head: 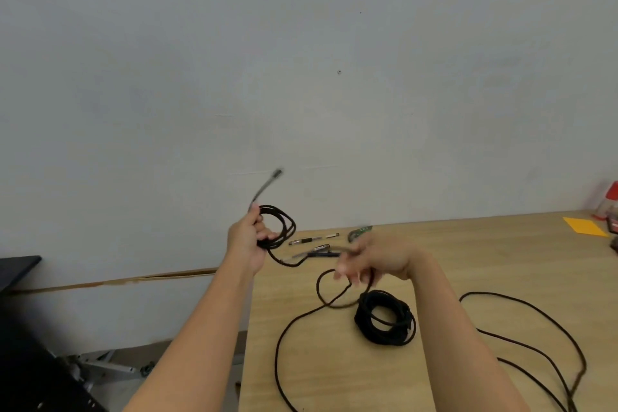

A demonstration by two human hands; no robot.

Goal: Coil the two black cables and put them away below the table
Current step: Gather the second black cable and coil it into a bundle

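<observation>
Coiling looks about half done, as we judge it. 1 cable lies as a finished bundle [363,321] on the table [468,244]. Our left hand [249,239] grips a few small loops of the 2nd cable [290,227], plug end poking up, held just off the table's left edge. Our right hand [371,261] is blurred at the loose run; we cannot tell whether it grips. Long slack [485,293] trails across the table. Both cables are up top, so stowing is left.

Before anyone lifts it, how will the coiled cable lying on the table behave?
Probably floppy: no tie shows on the coil, so loops may sag apart. Likely light; the left hand holds a smaller coil aloft.
</observation>
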